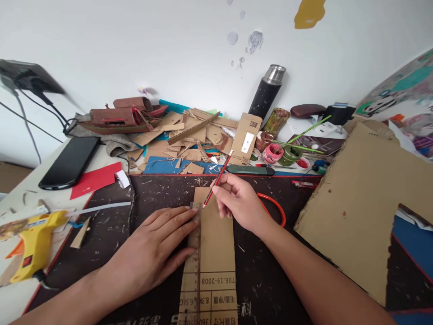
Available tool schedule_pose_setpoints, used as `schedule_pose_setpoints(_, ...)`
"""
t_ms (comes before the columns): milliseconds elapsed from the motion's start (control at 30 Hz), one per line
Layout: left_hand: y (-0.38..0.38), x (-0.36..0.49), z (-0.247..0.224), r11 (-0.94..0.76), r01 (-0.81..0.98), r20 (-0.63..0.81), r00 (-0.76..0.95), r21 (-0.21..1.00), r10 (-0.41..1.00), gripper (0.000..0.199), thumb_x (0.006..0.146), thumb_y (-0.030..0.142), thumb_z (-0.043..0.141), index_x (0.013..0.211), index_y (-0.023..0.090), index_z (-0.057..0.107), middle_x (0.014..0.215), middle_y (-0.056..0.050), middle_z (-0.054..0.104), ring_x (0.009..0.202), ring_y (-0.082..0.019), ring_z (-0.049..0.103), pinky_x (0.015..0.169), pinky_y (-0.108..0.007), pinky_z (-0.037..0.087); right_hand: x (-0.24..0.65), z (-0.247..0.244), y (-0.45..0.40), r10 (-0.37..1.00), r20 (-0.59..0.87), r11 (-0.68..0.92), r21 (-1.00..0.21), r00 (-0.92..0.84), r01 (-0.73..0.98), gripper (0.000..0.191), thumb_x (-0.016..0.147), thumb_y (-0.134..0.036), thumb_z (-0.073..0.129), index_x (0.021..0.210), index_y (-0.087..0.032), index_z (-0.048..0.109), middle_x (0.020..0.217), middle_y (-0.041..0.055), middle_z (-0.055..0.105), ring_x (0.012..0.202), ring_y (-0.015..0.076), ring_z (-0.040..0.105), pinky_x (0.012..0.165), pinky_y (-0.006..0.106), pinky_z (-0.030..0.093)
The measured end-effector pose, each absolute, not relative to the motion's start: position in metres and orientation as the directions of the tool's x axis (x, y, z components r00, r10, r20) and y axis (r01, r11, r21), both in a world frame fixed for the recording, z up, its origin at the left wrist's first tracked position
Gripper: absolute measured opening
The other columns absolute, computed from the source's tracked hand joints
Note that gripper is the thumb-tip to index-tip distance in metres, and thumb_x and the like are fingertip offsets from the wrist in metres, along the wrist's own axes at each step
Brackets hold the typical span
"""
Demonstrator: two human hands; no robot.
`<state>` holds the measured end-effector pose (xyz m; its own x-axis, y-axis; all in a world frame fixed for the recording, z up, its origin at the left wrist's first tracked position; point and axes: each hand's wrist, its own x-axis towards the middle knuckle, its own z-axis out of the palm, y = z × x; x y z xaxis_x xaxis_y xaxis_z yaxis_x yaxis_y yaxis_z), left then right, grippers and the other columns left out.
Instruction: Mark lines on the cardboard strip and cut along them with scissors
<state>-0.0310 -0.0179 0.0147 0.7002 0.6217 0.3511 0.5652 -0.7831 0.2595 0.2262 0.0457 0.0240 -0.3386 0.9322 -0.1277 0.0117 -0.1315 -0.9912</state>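
A long strip of printed brown cardboard (218, 243) lies on the dark mat in front of me. Along its left side runs a clear ruler (194, 271). My left hand (162, 241) lies flat with its fingers stretched over the ruler, pressing it onto the cardboard. My right hand (237, 198) pinches a red pencil (221, 175), whose tip points down beside the ruler's upper end. Behind my right wrist, the orange-red handle (279, 210) of some tool shows; the rest of it is hidden.
At the left are a yellow glue gun (39, 246), a black phone (71, 161) and red paper (94, 179). Cardboard scraps (189, 135), model boats (118, 118), paint jars (273, 153) and a black flask (267, 90) line the back. A large cardboard sheet (358, 198) occupies the right.
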Motion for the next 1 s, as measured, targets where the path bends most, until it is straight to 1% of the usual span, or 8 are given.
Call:
schedule_pose_setpoints(100, -0.015, -0.03, 0.006, -0.763, 0.586, 0.318, 0.693, 0.274, 0.647, 0.043, 0.111, 0.034, 0.063, 0.151, 0.017, 0.063, 0.156, -0.013, 0.069, 0.144, -0.031, 0.064, 0.118, -0.048, 0.054, 0.227, 0.025, 0.045, 0.935, -0.124, -0.128, -0.992, -0.332, 0.011, 0.024, 0.1, -0.044, 0.068, 0.094, -0.023, 0.06, 0.057, -0.0076, 0.062, 0.044, 0.0115, 0.056, 0.044, 0.023, 0.04)
schedule_pose_setpoints(267, -0.012, -0.026, 0.003, -0.721, 0.62, 0.286, 0.662, 0.31, 0.693, 0.047, 0.112, 0.024, 0.056, 0.159, 0.019, 0.056, 0.166, -0.011, 0.061, 0.155, -0.029, 0.054, 0.125, -0.048, 0.049, 0.227, 0.025, 0.045, 0.935, -0.133, -0.135, -0.991, -0.328, 0.016, 0.025, 0.099, -0.046, 0.068, 0.094, -0.022, 0.061, 0.056, -0.0075, 0.062, 0.044, 0.0117, 0.056, 0.043, 0.022, 0.04)
schedule_pose_setpoints(300, -0.012, -0.026, 0.003, -0.717, 0.623, 0.278, 0.662, 0.312, 0.696, 0.048, 0.112, 0.024, 0.055, 0.16, 0.019, 0.055, 0.167, -0.011, 0.059, 0.156, -0.029, 0.052, 0.126, -0.049, 0.048, 0.227, 0.025, 0.045, 0.934, -0.136, -0.138, -0.99, -0.331, 0.019, 0.025, 0.099, -0.045, 0.069, 0.095, -0.022, 0.061, 0.056, -0.0074, 0.062, 0.044, 0.0118, 0.056, 0.043, 0.022, 0.04)
schedule_pose_setpoints(367, -0.012, -0.026, 0.003, -0.717, 0.627, 0.261, 0.669, 0.306, 0.696, 0.049, 0.113, 0.03, 0.056, 0.161, 0.019, 0.053, 0.17, -0.011, 0.056, 0.158, -0.03, 0.049, 0.126, -0.051, 0.048, 0.228, 0.025, 0.044, 0.933, -0.135, -0.135, -0.991, -0.333, 0.021, 0.025, 0.1, -0.045, 0.069, 0.096, -0.022, 0.061, 0.057, -0.0072, 0.062, 0.044, 0.0118, 0.056, 0.043, 0.022, 0.04)
schedule_pose_setpoints(433, -0.012, -0.026, 0.003, -0.718, 0.633, 0.246, 0.676, 0.291, 0.695, 0.053, 0.113, 0.039, 0.058, 0.161, 0.019, 0.052, 0.172, -0.012, 0.054, 0.159, -0.032, 0.048, 0.124, -0.053, 0.049, 0.228, 0.025, 0.044, 0.934, -0.131, -0.131, -0.991, -0.331, 0.02, 0.024, 0.1, -0.044, 0.068, 0.097, -0.022, 0.062, 0.057, -0.0071, 0.063, 0.044, 0.0118, 0.056, 0.043, 0.022, 0.041)
schedule_pose_setpoints(500, -0.012, -0.026, 0.002, -0.716, 0.639, 0.238, 0.677, 0.279, 0.697, 0.056, 0.113, 0.043, 0.059, 0.162, 0.019, 0.05, 0.172, -0.012, 0.053, 0.159, -0.032, 0.048, 0.123, -0.053, 0.05, 0.228, 0.025, 0.044, 0.936, -0.135, -0.14, -0.99, -0.326, 0.011, 0.023, 0.1, -0.043, 0.068, 0.098, -0.021, 0.062, 0.057, -0.007, 0.063, 0.044, 0.0117, 0.056, 0.043, 0.022, 0.041)
schedule_pose_setpoints(733, -0.012, -0.029, 0.002, -0.711, 0.641, 0.219, 0.679, 0.288, 0.701, 0.055, 0.114, 0.04, 0.058, 0.164, 0.02, 0.047, 0.175, -0.009, 0.05, 0.161, -0.031, 0.044, 0.125, -0.052, 0.046, 0.229, 0.026, 0.045, 0.937, -0.155, -0.174, -0.984, -0.313, -0.035, 0.018, 0.098, -0.039, 0.068, 0.1, -0.021, 0.062, 0.061, -0.007, 0.063, 0.045, 0.0118, 0.059, 0.042, 0.021, 0.042)
schedule_pose_setpoints(1000, -0.013, -0.03, 0.001, -0.705, 0.653, 0.233, 0.666, 0.277, 0.709, 0.053, 0.114, 0.043, 0.056, 0.162, 0.02, 0.051, 0.176, -0.013, 0.047, 0.161, -0.033, 0.044, 0.121, -0.054, 0.051, 0.229, 0.027, 0.043, 0.934, -0.158, -0.179, -0.983, -0.321, -0.039, 0.016, 0.098, -0.037, 0.067, 0.102, -0.022, 0.061, 0.062, -0.0073, 0.064, 0.047, 0.0118, 0.06, 0.043, 0.022, 0.041)
